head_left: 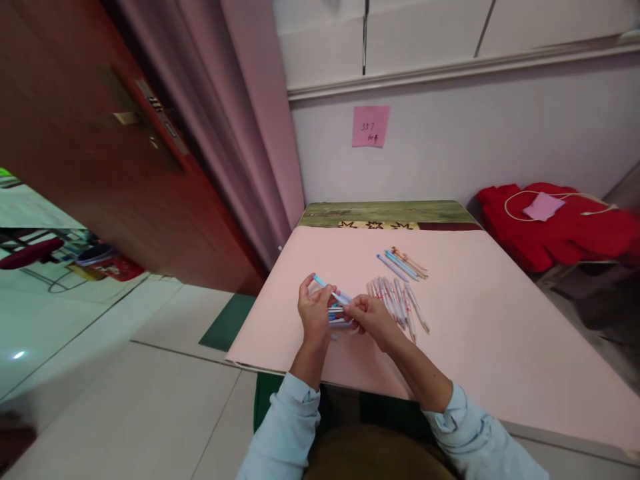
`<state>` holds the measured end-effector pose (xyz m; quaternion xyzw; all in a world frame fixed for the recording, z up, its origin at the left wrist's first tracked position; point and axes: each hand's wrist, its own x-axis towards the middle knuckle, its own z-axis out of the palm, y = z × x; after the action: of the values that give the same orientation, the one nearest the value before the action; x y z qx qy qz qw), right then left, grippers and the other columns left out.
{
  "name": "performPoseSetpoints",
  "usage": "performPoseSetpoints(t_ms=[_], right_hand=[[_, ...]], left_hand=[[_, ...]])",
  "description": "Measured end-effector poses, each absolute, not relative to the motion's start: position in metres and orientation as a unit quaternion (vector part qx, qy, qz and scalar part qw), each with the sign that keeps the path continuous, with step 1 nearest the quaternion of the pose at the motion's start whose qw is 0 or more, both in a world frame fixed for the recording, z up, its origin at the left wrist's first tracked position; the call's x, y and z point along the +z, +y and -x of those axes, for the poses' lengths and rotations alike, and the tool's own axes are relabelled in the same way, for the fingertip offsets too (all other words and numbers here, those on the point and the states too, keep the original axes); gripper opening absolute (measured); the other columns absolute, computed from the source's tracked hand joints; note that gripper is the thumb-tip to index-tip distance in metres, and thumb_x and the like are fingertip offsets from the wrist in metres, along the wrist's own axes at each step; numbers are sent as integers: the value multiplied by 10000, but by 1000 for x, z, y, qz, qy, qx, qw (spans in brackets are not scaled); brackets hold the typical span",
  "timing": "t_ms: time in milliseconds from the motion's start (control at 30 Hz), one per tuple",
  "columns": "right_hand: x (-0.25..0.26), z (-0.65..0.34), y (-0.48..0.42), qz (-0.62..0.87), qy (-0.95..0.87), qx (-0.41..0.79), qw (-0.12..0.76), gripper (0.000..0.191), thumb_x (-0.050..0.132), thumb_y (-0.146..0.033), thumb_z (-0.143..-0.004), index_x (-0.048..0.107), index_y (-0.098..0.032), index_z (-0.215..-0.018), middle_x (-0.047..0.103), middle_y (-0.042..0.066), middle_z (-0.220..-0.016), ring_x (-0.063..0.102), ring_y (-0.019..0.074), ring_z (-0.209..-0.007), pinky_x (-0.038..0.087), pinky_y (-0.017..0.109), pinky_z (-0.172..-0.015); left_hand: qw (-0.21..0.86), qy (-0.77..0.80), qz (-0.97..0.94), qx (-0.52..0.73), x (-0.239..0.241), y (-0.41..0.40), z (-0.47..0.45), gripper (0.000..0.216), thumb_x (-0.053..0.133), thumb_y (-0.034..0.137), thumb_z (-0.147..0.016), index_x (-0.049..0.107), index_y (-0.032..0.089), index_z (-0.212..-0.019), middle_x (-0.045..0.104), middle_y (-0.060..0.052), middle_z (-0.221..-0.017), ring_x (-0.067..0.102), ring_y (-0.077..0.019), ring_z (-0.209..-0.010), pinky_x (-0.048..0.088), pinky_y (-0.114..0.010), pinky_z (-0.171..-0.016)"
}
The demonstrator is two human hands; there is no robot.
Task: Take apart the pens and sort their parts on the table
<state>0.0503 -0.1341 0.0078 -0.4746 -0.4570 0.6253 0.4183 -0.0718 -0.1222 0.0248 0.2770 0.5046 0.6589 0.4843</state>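
Note:
Both my hands meet over the near left part of a pink-covered table [480,333]. My left hand [314,313] is closed round a blue-tipped pen [327,288] that sticks up and to the left. My right hand [371,319] pinches the other end of that pen. Under the hands lie a few more pens [336,319], partly hidden. Just right of my right hand lies a row of several white pens [400,303]. Further back lie a few blue and orange pens [404,263].
A pink sticky note [371,125] hangs on the wall behind the table. A red garment [560,230] with a white cable and a pink cloth lies on a seat to the right. A brown door [100,153] and a curtain stand at left.

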Motion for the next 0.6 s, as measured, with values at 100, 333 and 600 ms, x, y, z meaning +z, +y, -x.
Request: performPoseSetpoints(t_ms=[100, 333, 600], right_hand=[[5, -53, -134, 508, -475, 591, 409, 295, 732, -380, -673, 510, -206, -757, 587, -45, -548, 526, 108, -449, 367, 208, -431], [7, -66, -132, 631, -660, 286, 291, 85, 640, -289, -790, 623, -207, -780, 665, 16, -676, 599, 169, -641, 343, 260, -580], [12, -74, -133, 662, -703, 167, 201, 145, 627, -367, -861, 678, -233, -882, 715, 41, -859, 621, 206, -783, 280, 281, -591]], left_hand=[[480, 511, -258, 664, 21, -118, 75, 726, 770, 275, -679, 450, 199, -1327, 707, -44, -827, 706, -171, -688, 548, -274, -645], [433, 545, -325, 641, -1, -114, 89, 724, 740, 283, -700, 445, 184, -1353, 682, -5, -740, 670, -145, -610, 531, -254, -610], [336, 562, -483, 582, -6, -120, 105, 576, 677, 271, -781, 544, 219, -1339, 680, -10, -769, 666, -170, -730, 504, -260, -738]])
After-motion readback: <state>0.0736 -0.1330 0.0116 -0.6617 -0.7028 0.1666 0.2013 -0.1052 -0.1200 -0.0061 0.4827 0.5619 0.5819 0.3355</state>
